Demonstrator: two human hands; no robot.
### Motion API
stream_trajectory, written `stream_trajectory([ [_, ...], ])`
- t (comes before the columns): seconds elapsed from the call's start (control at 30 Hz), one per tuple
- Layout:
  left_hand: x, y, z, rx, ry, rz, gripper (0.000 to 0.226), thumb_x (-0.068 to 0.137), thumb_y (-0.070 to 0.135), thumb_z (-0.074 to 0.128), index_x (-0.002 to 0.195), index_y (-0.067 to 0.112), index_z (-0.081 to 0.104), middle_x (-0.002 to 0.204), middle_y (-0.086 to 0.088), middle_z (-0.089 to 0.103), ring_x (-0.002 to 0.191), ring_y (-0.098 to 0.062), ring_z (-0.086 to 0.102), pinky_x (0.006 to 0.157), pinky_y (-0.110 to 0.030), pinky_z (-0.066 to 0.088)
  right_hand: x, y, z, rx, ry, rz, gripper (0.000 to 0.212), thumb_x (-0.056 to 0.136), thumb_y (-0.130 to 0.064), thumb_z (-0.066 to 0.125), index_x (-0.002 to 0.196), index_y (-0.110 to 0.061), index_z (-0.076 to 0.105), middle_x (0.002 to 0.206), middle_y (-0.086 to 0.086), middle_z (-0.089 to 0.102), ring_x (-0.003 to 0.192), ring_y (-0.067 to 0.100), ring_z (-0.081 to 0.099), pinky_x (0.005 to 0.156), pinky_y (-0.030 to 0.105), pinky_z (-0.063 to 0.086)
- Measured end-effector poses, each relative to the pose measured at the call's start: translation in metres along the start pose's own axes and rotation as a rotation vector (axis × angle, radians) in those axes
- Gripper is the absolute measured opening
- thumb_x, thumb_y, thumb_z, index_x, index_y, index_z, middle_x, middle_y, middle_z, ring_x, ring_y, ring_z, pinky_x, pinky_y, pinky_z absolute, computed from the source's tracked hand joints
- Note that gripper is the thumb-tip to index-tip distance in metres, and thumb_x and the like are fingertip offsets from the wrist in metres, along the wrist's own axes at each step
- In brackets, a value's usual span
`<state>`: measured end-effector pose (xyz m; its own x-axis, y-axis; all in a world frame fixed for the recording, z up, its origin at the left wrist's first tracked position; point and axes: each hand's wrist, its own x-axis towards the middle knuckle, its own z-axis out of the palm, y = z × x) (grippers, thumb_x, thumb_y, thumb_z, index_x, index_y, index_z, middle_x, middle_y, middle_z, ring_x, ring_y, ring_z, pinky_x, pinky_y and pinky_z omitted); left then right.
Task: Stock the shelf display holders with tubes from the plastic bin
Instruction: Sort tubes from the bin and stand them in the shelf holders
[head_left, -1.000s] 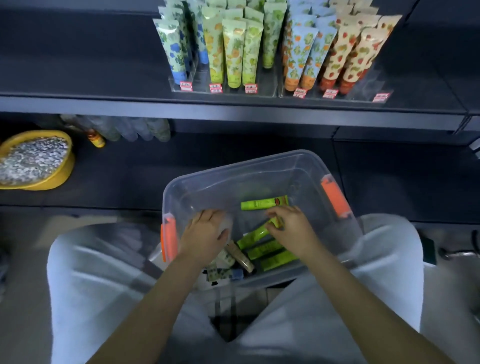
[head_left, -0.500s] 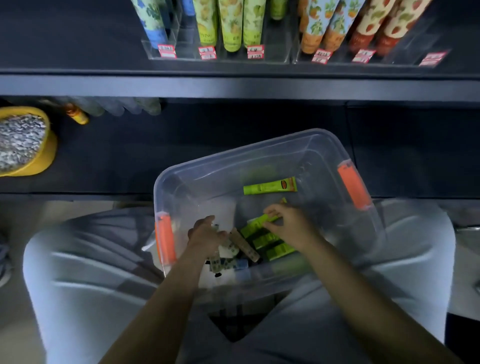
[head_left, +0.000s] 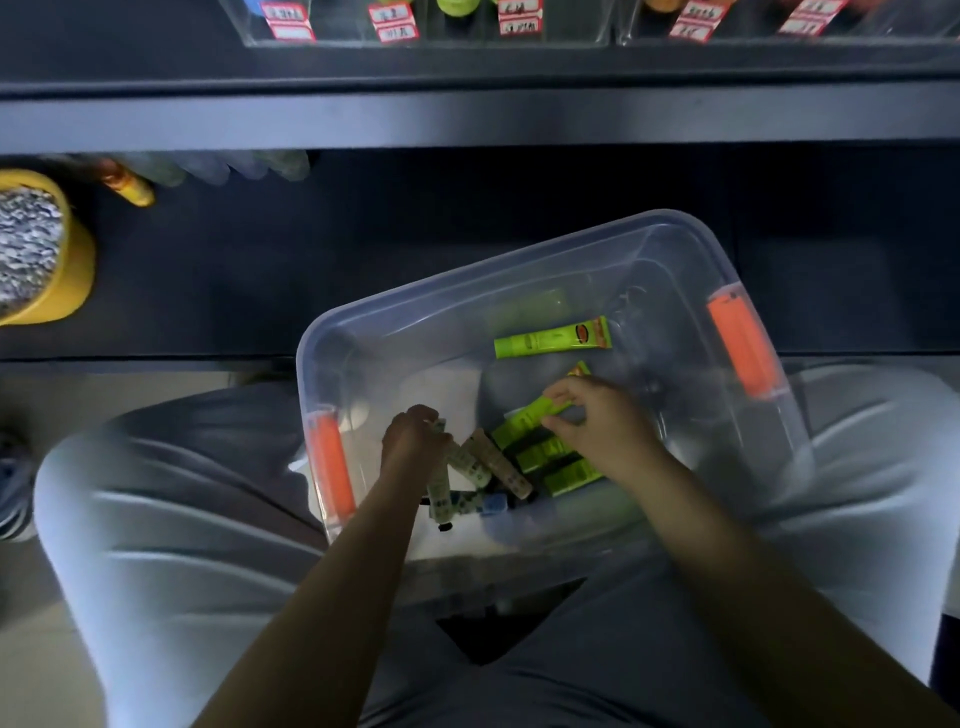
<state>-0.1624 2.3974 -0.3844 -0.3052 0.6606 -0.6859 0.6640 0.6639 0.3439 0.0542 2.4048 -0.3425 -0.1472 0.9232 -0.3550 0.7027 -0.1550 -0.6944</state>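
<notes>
Pinching green tube (head_left: 524, 421): right hand (head_left: 605, 426) | left hand (head_left: 413, 441) closed on patterned tubes (head_left: 470, 462), 7 o'clock | clear bin (head_left: 363, 332) on lap

The scene is viewed by 1 head-worn camera, aimed steeply down and forward, close over the lap-held plastic bin (head_left: 519, 270), toward the shelf (head_left: 467, 119).

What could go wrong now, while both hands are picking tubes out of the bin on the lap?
1. The bin rests tilted on the knees with neither hand steadying it; it might slide off.
2. The left hand closes on several pale tubes at once; one could drop.
3. The right hand pinches one green tube from a stack, which may scatter the rest.
</notes>
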Motion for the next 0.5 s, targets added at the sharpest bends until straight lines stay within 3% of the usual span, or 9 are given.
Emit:
stream_trajectory([
  [0.2,-0.005,0.009,-0.012,-0.169,-0.004,0.070,0.015,0.083,0.007,0.064,0.094,0.013,0.073,0.100,-0.007,0.067,0.095,-0.025,0.062,0.085,-0.038,0.054,0.000,-0.001,-0.002,0.033,-0.004,0.022,0.025,0.081,-0.016,0.072,0.104,-0.012,0.065,0.100,0.006,0.064,0.090,0.019,0.062,0.080,0.031,0.050],
  [0.37,-0.019,0.011,-0.020,-0.263,0.039,0.169,0.012,0.083,0.006,0.067,0.092,0.008,0.075,0.091,-0.009,0.071,0.073,-0.015,0.058,0.071,-0.028,0.053,-0.002,0.000,-0.002,0.068,-0.044,0.042,0.024,0.081,-0.019,0.072,0.104,-0.016,0.065,0.100,0.002,0.065,0.094,0.018,0.063,0.085,0.036,0.051],
  [0.5,-0.034,0.020,-0.030,-0.418,0.072,0.218,0.012,0.080,0.002,0.070,0.092,0.003,0.074,0.090,-0.013,0.071,0.078,-0.021,0.065,0.075,-0.032,0.056,-0.006,-0.012,-0.006,0.194,-0.150,0.036,0.033,0.082,-0.023,0.071,0.114,-0.019,0.063,0.113,-0.002,0.064,0.106,0.010,0.059,0.089,0.025,0.047],
])
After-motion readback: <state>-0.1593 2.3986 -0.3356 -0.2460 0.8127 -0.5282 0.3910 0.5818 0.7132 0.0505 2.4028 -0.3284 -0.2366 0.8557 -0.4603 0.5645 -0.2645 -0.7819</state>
